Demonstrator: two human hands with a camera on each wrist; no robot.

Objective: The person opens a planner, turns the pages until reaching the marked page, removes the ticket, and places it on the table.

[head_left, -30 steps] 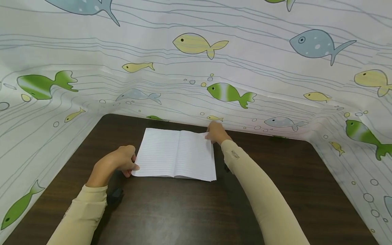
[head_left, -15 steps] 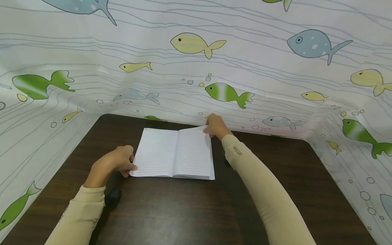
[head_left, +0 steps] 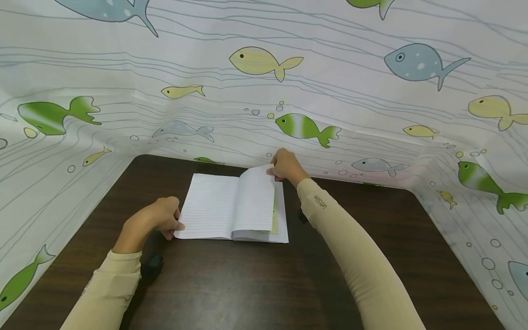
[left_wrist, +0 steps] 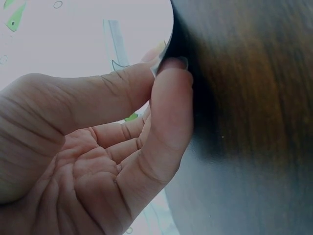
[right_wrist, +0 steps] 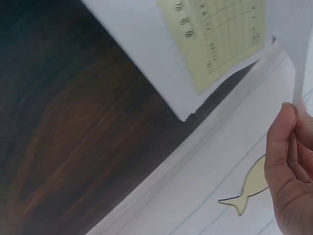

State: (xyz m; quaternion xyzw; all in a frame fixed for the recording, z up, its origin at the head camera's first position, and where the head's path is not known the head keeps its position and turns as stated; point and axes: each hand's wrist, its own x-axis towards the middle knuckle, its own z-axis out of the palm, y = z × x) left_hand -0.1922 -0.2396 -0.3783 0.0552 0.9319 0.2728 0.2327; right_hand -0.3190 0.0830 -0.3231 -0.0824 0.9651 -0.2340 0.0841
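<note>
An open notebook with lined white pages lies on the dark wooden table. My left hand pinches its lower left corner; in the left wrist view the thumb and index finger meet on the paper's edge. At the far right corner my right hand pinches lifted pages between thumb and fingers, bending them up and leftward. Beneath them a yellow printed sheet shows, with lines and characters on it in the right wrist view. Below that lies a white sheet or cover.
A white sheet wall printed with fish and wavy lines surrounds the back and sides of the table. The right hand is close to the back wall. Dark wrist gear shows beside the left sleeve.
My right hand has risen and moved left, lifting the right-hand pages off the notebook's lower layer. The yellow printed sheet has come into view. The left hand keeps its grip on the corner.
</note>
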